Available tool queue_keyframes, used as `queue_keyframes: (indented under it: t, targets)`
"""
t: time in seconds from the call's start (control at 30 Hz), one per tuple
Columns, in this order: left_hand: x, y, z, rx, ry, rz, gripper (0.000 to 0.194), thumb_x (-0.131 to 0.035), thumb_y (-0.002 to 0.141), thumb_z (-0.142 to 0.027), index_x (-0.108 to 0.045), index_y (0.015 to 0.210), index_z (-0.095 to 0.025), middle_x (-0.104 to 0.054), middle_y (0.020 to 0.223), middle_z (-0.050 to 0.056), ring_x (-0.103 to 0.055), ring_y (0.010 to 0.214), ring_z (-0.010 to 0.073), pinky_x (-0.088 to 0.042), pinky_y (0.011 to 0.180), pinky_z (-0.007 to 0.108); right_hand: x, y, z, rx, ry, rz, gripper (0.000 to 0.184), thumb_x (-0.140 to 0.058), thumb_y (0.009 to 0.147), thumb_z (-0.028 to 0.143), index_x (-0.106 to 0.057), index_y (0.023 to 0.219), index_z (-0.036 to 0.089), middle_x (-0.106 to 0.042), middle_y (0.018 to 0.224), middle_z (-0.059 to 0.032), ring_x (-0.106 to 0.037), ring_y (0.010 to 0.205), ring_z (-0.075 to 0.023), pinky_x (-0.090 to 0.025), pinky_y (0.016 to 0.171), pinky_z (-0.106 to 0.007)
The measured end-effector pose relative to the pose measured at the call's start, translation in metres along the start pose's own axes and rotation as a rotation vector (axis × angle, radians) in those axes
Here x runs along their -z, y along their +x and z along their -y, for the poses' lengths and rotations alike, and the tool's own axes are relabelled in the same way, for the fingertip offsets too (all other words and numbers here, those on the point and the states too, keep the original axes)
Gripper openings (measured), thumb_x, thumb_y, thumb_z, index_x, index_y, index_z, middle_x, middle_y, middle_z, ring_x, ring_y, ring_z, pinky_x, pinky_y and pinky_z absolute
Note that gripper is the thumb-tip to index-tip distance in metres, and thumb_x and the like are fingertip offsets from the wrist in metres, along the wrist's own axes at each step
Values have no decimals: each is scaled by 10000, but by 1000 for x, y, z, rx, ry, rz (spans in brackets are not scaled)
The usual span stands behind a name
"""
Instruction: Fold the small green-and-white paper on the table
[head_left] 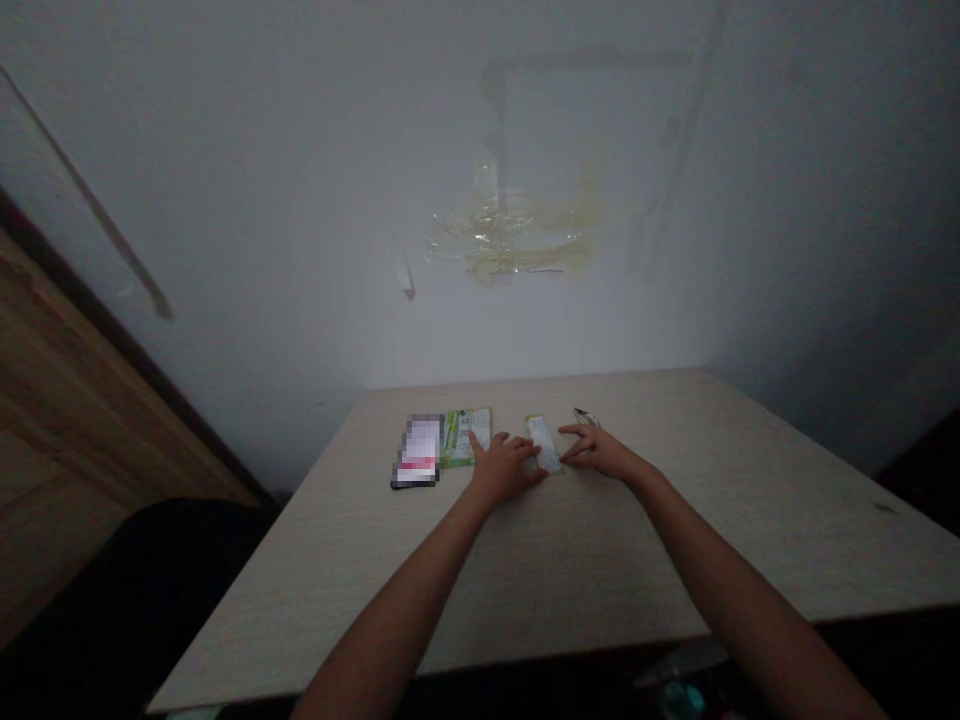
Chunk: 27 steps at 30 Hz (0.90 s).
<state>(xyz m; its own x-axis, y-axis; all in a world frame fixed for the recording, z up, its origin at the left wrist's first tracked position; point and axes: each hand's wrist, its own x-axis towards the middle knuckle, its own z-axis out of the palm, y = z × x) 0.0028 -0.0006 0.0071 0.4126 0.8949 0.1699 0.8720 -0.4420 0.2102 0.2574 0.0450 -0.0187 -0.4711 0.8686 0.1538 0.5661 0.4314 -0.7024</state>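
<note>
A narrow, pale printed strip [543, 440] with a green-yellow edge lies flat on the table between my hands. My left hand [501, 468] rests just left of it, fingers spread, fingertips at the strip's left edge. From the other side my right hand [604, 454] reaches in, its fingers apart and their tips close to the strip's right edge; contact there I cannot tell. Behind my right hand, a small green-and-white printed piece [586, 415] is partly hidden. Left of my left hand lies a flat green-and-white printed sheet or packet [459, 440], one corner covered by the hand.
A phone-like dark-edged object [417, 450] with a blurred-out face lies at the left of the light wooden table [585, 570]. The table's far edge meets a grey wall [315, 200] with clear tape [517, 235] on it. A dark shape [172, 560] stands left of the table.
</note>
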Motion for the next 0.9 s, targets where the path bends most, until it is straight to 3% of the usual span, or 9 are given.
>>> queue_keyframes:
  t: [0.43,0.9]
  targets:
    - [1,0,0,-6,-15,-3,486,-556,821,-662,-580,1264,-463,-583,1384,-25,-378,1348,358,66,1030,821,-9,11,4,-26,-75,-162,220,-679,802,376,-792,873,201,-623,1311,-121,-587,1173,-278,-387,1071,-461]
    - [0,1,1,-7,-10,-5,474,-557,824,-659,-581,1257,-468,-580,1387,-33,-379,1349,357,54,1020,832,-21,18,7,-30,-293,-249,234,-608,875,359,-786,956,229,-664,1216,-103,-571,1145,-261,-398,1056,-450]
